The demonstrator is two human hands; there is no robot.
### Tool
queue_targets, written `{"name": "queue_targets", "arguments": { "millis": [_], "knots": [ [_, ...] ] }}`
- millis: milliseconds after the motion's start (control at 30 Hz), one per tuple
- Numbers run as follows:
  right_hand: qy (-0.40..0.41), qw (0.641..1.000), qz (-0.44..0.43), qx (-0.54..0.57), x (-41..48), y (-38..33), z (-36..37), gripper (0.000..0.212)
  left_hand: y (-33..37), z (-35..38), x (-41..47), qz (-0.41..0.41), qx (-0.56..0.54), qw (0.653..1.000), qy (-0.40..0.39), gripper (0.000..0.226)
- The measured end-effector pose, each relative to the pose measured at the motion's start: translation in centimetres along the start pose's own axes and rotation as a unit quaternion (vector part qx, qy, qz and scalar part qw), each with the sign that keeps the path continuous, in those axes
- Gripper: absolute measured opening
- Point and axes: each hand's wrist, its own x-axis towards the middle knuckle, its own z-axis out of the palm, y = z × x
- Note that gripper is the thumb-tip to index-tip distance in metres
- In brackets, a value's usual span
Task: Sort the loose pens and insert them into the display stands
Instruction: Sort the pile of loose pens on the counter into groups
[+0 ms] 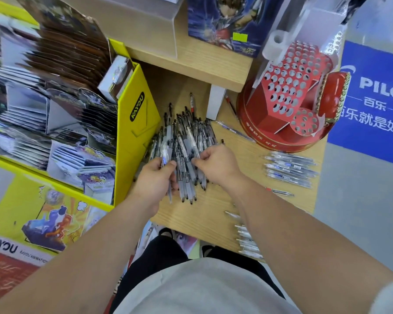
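Observation:
A big heap of loose clear-barrelled black pens [186, 137] lies on the wooden table [204, 214]. My left hand [156, 180] grips a few pens from the heap's near left side, one with a blue part. My right hand [216, 164] pinches a single pen at the heap's near right side. A red round display stand [288, 98] with many empty holes stands at the right back of the table. A sorted row of blue pens [290, 168] lies right of the heap. Several more clear pens [247, 239] lie along the table's near right edge.
A yellow card display rack [134, 118] full of card packs stands tight against the heap's left side. A raised wooden shelf [197, 64] with boxes sits behind the heap. Single pens [236, 132] and a red pen [279, 191] lie loose near the stand. A blue floor sign [372, 98] is at right.

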Motion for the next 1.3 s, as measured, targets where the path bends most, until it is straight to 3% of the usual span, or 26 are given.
{"name": "queue_targets", "arguments": {
  "millis": [33,167,333,600,700,767,833,933,1067,1300],
  "knots": [
    [0.006,1.0,0.0,0.001,0.1,0.0,-0.3,0.032,0.0,0.0,0.3,-0.003,-0.009,1.0,-0.001,0.007],
    [0.081,0.996,0.008,0.021,0.6,1.5,-2.9,0.016,0.2,0.3,1.2,-0.021,-0.027,0.999,-0.012,0.036],
    [0.187,0.974,-0.007,-0.13,2.8,4.4,-5.4,0.025,0.6,0.7,1.9,-0.026,-0.041,0.999,-0.016,0.036],
    [0.158,0.938,-0.006,-0.309,5.0,6.0,-5.2,0.016,0.4,0.3,2.1,-0.036,-0.033,0.999,-0.019,0.05],
    [0.167,0.916,-0.042,-0.362,5.1,6.5,-5.7,0.017,0.2,0.5,1.9,-0.03,-0.029,0.999,-0.024,0.034],
    [0.17,0.904,-0.055,-0.388,5.0,6.9,-6.0,0.015,-0.1,0.8,1.9,-0.03,-0.016,0.999,-0.02,0.047],
    [0.166,0.907,-0.06,-0.381,4.7,7.2,-6.2,0.012,-0.2,1.2,1.7,-0.028,0.001,0.999,-0.016,0.058],
    [0.175,0.923,-0.073,-0.335,3.8,7.6,-6.8,0.01,0.0,2.1,1.0,-0.012,0.007,1.0,-0.027,0.052],
    [0.22,0.92,-0.151,-0.288,0.9,9.6,-8.7,0.003,0.9,4.3,-0.5,0.011,0.012,0.998,-0.062,0.005],
    [0.181,0.921,-0.155,-0.308,-2.8,16.1,-15.2,0.021,1.0,9.8,-2.7,0.027,0.022,0.994,-0.107,0.021]
  ]
}}
